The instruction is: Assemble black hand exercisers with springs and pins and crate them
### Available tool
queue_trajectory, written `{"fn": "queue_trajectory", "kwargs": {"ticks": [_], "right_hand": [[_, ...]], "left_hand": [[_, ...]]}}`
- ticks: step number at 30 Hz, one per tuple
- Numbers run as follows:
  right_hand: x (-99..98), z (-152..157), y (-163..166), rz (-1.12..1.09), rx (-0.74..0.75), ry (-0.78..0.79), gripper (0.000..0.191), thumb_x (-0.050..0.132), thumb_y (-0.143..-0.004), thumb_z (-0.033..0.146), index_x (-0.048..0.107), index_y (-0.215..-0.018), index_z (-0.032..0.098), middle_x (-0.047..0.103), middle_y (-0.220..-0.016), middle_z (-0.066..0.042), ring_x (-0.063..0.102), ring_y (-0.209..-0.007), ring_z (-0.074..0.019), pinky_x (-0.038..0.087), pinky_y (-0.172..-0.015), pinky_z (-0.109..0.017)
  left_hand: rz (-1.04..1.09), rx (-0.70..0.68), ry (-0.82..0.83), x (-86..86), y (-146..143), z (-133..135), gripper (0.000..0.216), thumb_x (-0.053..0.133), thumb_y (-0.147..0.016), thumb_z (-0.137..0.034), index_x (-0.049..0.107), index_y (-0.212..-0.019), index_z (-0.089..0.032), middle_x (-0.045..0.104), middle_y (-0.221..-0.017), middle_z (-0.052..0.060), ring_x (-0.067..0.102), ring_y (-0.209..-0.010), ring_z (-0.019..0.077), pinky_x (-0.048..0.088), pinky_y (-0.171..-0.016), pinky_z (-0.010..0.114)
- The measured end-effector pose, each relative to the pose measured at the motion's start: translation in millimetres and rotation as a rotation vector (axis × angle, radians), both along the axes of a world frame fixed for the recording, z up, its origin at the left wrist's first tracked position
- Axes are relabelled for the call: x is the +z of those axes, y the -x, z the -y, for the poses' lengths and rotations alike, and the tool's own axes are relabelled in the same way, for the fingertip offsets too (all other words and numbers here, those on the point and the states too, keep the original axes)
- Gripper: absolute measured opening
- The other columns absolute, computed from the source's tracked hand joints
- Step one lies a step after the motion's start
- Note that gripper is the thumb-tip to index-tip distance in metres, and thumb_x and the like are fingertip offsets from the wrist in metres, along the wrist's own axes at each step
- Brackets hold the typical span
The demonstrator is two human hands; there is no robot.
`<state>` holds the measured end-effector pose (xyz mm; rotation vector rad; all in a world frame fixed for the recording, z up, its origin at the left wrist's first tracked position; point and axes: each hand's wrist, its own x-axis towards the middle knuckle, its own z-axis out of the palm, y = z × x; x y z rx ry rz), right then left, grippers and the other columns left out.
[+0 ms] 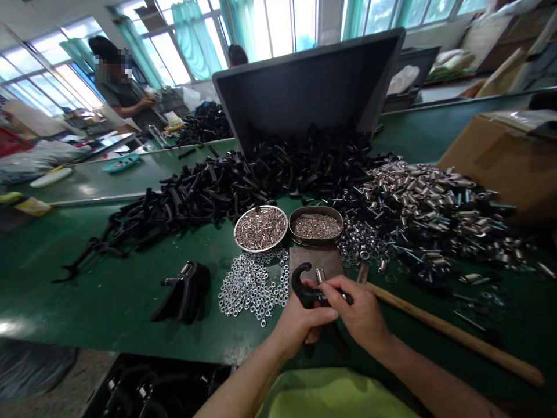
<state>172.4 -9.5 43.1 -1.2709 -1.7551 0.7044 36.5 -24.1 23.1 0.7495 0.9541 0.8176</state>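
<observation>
My left hand (pixel 300 322) is closed round a black hooked plastic part (pixel 301 283), held upright over a small dark metal block (pixel 314 260) near the table's front edge. My right hand (pixel 357 310) pinches at the top of that same part, fingers pressed together; what sits between its fingertips is too small to make out. A small threaded metal piece (pixel 321 275) stands just beside the hook. A wooden hammer handle (pixel 452 334) lies on the table under my right wrist.
A round dish of metal pins (pixel 260 227) and an oval dish of small screws (pixel 316 225) sit ahead. Loose nuts (pixel 252 285), a black parts heap (pixel 243 180), metal sleeves (pixel 418 194), a tipped grey bin (pixel 304 87), a cardboard box (pixel 500 162). Another person (pixel 122 81) works far left.
</observation>
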Motion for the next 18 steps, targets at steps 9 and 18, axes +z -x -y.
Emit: {"fn": "queue_trajectory", "kwargs": {"ticks": [9, 18], "right_hand": [[-8.3, -8, -22, -0.016, 0.158, 0.155, 0.032, 0.042, -0.091, 0.043, 0.060, -0.100, 0.019, 0.064, -0.072, -0.004, 0.062, -0.069, -0.0167, 0.047, -0.063, -0.028], [-15.9, -25, -6, -0.132, 0.405, 0.599, 0.034, 0.051, -0.086, 0.048, 0.060, -0.091, 0.015, 0.066, -0.087, -0.005, 0.061, -0.081, -0.0184, 0.047, -0.067, -0.028]], "left_hand": [[-0.150, 0.184, -0.164, 2.7, 13, -10, 0.066, 0.080, -0.059, -0.030, 0.047, -0.115, -0.019, 0.059, -0.076, -0.003, 0.055, -0.058, 0.0090, 0.044, -0.047, 0.018], [-0.497, 0.084, -0.509, -3.5, 20, -3, 0.088, 0.077, -0.063, -0.023, 0.031, -0.138, -0.025, 0.055, -0.126, 0.007, 0.056, -0.112, 0.0243, 0.044, -0.098, 0.038]]}}
